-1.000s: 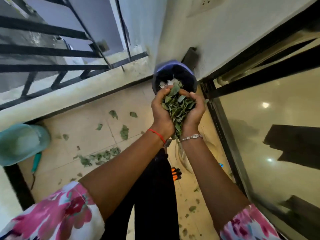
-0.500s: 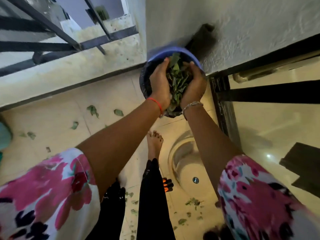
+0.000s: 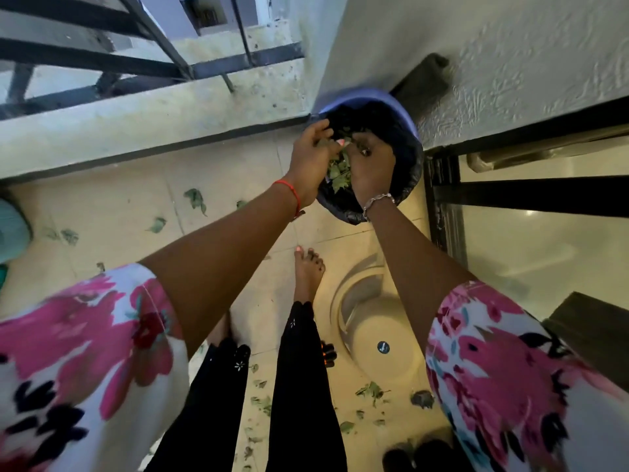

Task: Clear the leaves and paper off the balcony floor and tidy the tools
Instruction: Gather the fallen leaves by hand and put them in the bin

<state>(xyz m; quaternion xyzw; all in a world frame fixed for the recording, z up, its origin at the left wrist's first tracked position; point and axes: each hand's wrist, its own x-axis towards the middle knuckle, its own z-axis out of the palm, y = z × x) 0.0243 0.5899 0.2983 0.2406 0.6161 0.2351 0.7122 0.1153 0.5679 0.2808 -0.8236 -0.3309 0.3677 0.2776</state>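
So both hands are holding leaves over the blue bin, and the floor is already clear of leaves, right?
Not clear. The left hand and right hand do hold leaves over the blue bin, but the head view shows scattered leaves lying on the floor.

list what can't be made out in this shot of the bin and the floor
Head view only:
- Inside of the bin: covered by the left hand, the right hand and the leaves they hold.
- Teal object: cut off by the left edge, unidentifiable.
- Orange-and-black tool: mostly behind the trouser leg.
- Round label on the cream plastic piece: too small to read.
- Dark shape: cut by the bottom edge, blurred.
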